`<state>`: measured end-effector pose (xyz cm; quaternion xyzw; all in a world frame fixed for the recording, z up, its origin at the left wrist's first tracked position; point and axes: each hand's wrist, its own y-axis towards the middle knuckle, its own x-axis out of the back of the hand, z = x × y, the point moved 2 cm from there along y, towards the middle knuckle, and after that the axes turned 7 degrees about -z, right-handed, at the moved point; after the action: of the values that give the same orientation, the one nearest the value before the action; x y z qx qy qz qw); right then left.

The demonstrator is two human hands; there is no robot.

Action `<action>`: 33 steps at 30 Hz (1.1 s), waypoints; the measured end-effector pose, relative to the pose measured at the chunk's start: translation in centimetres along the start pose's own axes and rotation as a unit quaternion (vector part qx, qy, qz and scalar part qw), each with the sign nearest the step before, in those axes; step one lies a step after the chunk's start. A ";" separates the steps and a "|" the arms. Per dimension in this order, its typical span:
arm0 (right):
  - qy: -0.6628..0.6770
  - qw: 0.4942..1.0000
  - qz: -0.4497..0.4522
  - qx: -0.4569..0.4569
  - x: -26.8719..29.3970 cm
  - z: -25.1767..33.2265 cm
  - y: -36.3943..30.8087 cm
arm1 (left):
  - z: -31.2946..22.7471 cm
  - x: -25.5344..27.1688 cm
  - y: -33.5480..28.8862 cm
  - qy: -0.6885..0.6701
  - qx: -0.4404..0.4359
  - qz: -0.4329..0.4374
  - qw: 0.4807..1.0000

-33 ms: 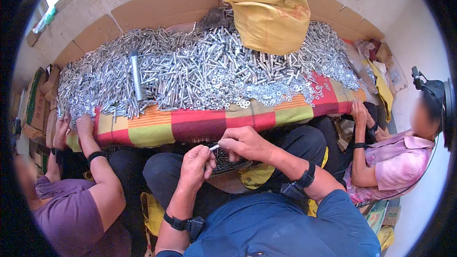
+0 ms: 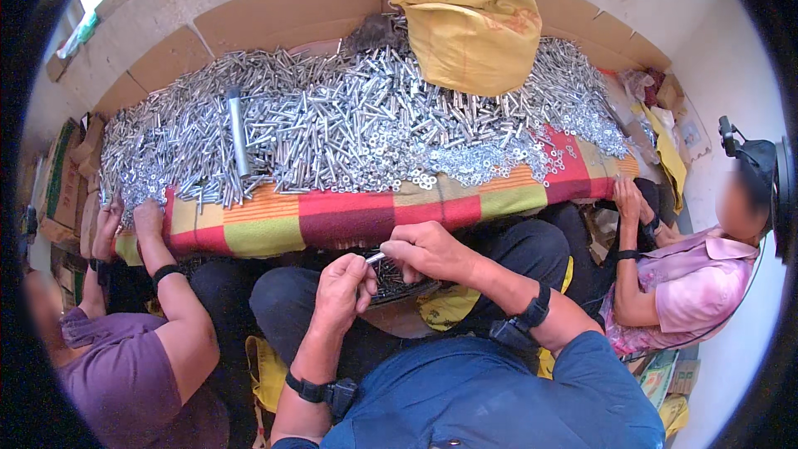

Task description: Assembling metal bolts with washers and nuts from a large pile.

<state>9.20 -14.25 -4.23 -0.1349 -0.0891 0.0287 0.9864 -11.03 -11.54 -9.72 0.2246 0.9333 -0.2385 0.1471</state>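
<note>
In front of my lap both hands meet at a small silver metal bolt (image 2: 376, 258). My left hand (image 2: 340, 287) pinches one end between thumb and forefinger. The fingers of my right hand (image 2: 426, 251) close on its other end, partly hiding it. Just below is a dark container (image 2: 399, 289) with many small metal pieces, half covered by my hands. Beyond lies a wide heap of silver bolts and sleeves (image 2: 332, 116) on a checked blanket (image 2: 349, 214). Loose washers (image 2: 490, 158) are spread along the heap's near side.
A thicker metal tube (image 2: 238, 135) rests on the heap. A yellow woven sack (image 2: 474, 25) covers its far middle. Cardboard (image 2: 274, 12) lines the back. One person (image 2: 141, 366) sits at my left with hands at the heap's edge, another (image 2: 665, 283) at my right.
</note>
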 end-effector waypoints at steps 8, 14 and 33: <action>-0.073 0.973 -0.143 0.167 -0.6 0.4 -0.4 | 0.0 -0.1 0.1 0.006 -0.010 0.007 1.000; -0.250 0.960 0.016 0.129 -0.5 -1.2 -0.8 | -0.2 -0.2 0.0 -0.013 -0.009 0.004 1.000; 0.041 0.994 -0.059 0.079 -0.5 -1.9 -0.5 | -0.4 -0.5 0.0 0.058 -0.018 -0.018 0.998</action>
<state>9.06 -15.28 -5.98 -0.0520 -0.0541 -0.0282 0.9968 -10.68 -11.49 -9.19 0.2188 0.9482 -0.2108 0.0925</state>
